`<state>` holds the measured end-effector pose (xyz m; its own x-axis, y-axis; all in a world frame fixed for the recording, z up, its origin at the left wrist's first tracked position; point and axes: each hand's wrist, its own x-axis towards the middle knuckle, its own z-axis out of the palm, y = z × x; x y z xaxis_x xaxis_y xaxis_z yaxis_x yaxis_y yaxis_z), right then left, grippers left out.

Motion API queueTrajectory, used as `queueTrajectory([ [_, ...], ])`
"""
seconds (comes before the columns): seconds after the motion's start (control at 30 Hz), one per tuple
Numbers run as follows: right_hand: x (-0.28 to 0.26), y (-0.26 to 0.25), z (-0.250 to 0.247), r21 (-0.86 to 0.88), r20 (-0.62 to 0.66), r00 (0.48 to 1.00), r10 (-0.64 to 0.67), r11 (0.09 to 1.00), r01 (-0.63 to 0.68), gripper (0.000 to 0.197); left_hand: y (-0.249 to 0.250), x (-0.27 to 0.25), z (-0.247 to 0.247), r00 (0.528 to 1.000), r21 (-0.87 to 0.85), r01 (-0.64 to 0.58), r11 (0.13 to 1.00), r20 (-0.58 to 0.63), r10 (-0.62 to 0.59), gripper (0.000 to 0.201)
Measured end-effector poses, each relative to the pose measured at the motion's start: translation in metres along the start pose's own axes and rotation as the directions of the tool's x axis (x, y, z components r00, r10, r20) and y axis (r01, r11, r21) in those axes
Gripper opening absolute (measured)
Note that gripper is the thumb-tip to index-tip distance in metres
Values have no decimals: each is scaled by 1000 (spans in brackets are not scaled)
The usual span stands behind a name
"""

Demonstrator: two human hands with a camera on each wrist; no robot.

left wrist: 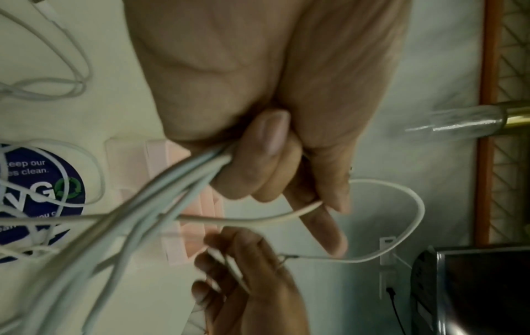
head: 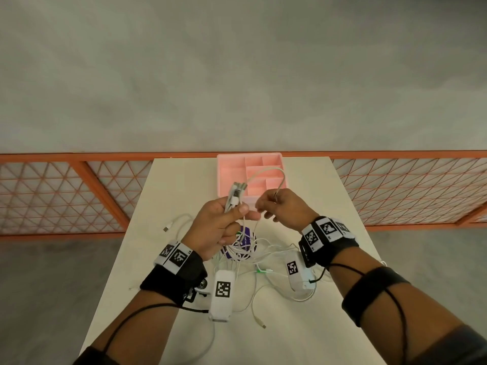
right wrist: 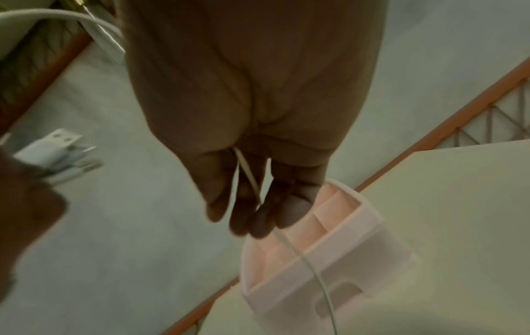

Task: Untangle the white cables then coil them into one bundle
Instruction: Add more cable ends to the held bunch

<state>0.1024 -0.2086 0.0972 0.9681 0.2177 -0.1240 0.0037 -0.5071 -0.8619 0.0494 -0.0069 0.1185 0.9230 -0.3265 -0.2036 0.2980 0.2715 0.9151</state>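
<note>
My left hand [head: 224,222] is raised above the table and grips several white cables [left wrist: 183,176] in its fist. Their USB plug ends [head: 237,192] stick up past the thumb, and show at the left of the right wrist view as plug ends [right wrist: 61,156]. One cable arcs in a loop [head: 274,175] from those plugs over to my right hand [head: 279,206], which holds it between its fingers [right wrist: 252,204]. The remaining white cables lie in a tangle [head: 253,256] on the table under both wrists, with loose plug ends [head: 262,325] trailing toward me.
A pink compartment tray [head: 226,175] stands at the table's far edge, just beyond my hands. A round purple sticker [head: 241,246] lies under the tangle. The white table [head: 329,312] is narrow, with grey floor and an orange mesh railing [head: 79,193] around it.
</note>
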Motion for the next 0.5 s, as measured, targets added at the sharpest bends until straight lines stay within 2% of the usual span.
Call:
queueTrajectory([
  [0.1,-1,32,-13,-134,-130,986,100,984,-118,18,6,-1,-21,986,-89,-95,992,-145,81,18],
  [0.2,-15,73,-32,-255,-263,942,210,926,-278,21,10,-3,-42,943,-144,-182,973,-305,131,11],
  [0.37,-39,114,-44,-340,-271,920,282,866,-365,17,-3,-2,-50,915,-187,-190,964,-390,104,16],
  [0.43,-44,123,-52,-267,-338,882,328,865,-424,18,-8,-1,-52,906,-185,-177,967,-414,87,15],
  [0.5,-49,119,-61,-11,-407,817,408,892,-451,31,-14,-1,-55,901,-148,-157,976,-427,80,13],
])
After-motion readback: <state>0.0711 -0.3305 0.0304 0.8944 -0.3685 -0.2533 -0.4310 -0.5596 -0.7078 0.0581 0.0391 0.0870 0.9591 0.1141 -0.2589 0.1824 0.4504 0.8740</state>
